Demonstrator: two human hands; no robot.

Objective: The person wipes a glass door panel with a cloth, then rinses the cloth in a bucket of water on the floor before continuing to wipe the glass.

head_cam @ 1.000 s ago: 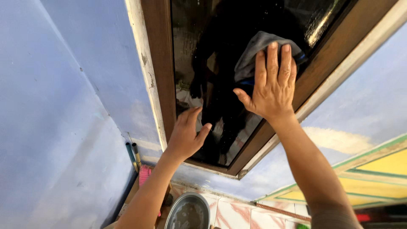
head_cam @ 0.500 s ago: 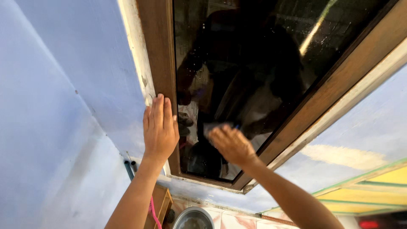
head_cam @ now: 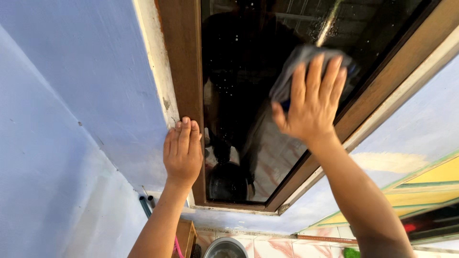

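Observation:
A dark glass window pane [head_cam: 244, 86] sits in a brown wooden frame [head_cam: 180, 62] set in a blue wall. My right hand [head_cam: 311, 102] presses a grey cloth [head_cam: 299, 62] flat against the upper right of the glass, fingers spread over it. My left hand [head_cam: 182, 150] lies flat on the left side of the frame, fingers together, holding nothing. The glass reflects a dark figure and shows small specks.
The blue wall [head_cam: 71, 119] fills the left. Below the window are a round metal basin [head_cam: 225, 248], a wooden edge with a pink thing [head_cam: 179, 243], two thin pipes [head_cam: 145, 203] and pink-veined tiles [head_cam: 272, 248]. Yellow and green painted bands [head_cam: 425, 181] run at right.
My right hand has swept the cloth from the lower middle of the glass up to the upper right. My left hand stays on the left frame; a second ago it was on the glass.

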